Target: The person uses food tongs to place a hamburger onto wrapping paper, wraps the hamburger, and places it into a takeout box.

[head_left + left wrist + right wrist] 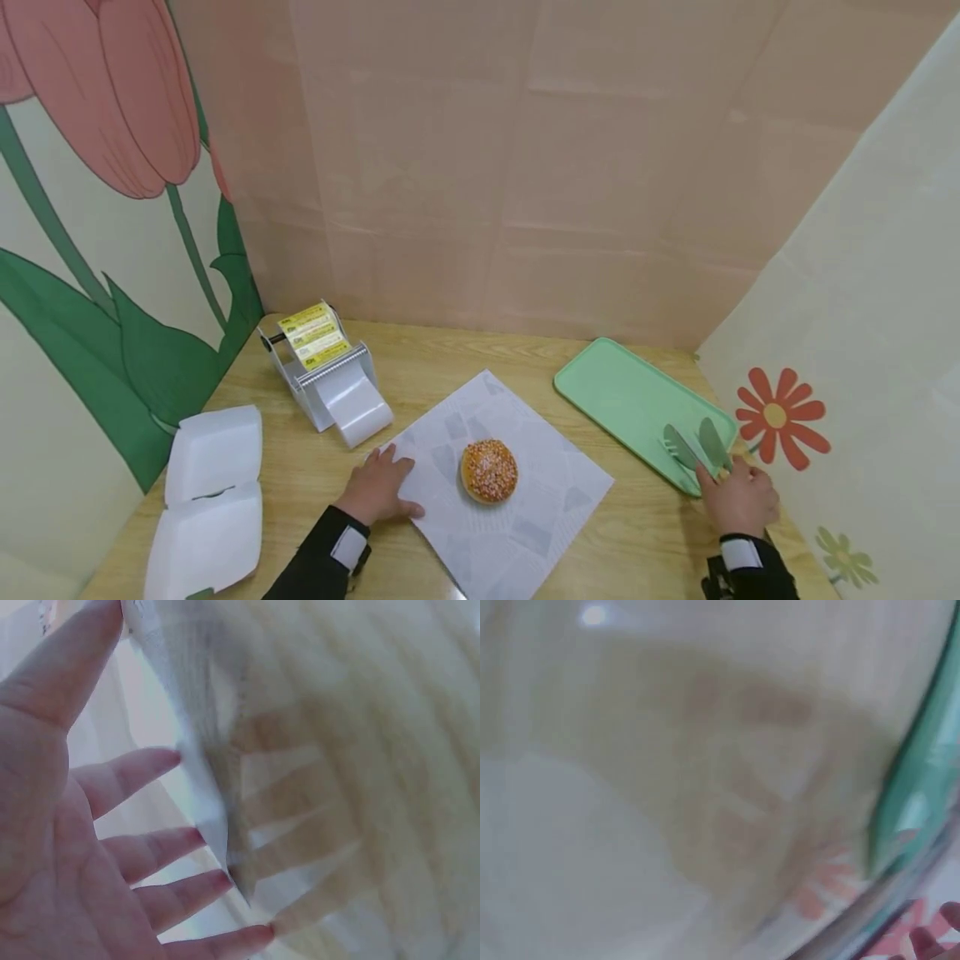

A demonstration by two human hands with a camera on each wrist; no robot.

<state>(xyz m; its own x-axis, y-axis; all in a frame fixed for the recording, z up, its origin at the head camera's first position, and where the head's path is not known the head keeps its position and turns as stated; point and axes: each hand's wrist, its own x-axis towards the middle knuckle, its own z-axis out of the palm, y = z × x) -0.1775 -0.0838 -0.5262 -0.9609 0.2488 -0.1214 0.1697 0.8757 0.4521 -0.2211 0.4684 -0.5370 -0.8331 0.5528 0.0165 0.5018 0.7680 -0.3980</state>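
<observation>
My left hand (381,486) lies at the left corner of a sheet of printed paper (558,492). Its spread fingertips meet the tabletop around the paper's edge, as the left wrist view shows of the fingers (161,851). A round bun (489,472) with a crumbly topping sits on the sheet. At the near right end of a green tray (626,392), my right hand (738,500) grips a fork (681,447) and a knife (712,442) by their handles, heads over the tray. The right wrist view catches only blurred fingertips (930,941) and the tray's edge.
A label dispenser (322,367) with a yellow printed roll stands at the back left. Nearer on the left lies an opened white foam takeaway box (213,492). A pink-brown sheet (525,167) hangs behind the table, with flower-printed panels on both sides.
</observation>
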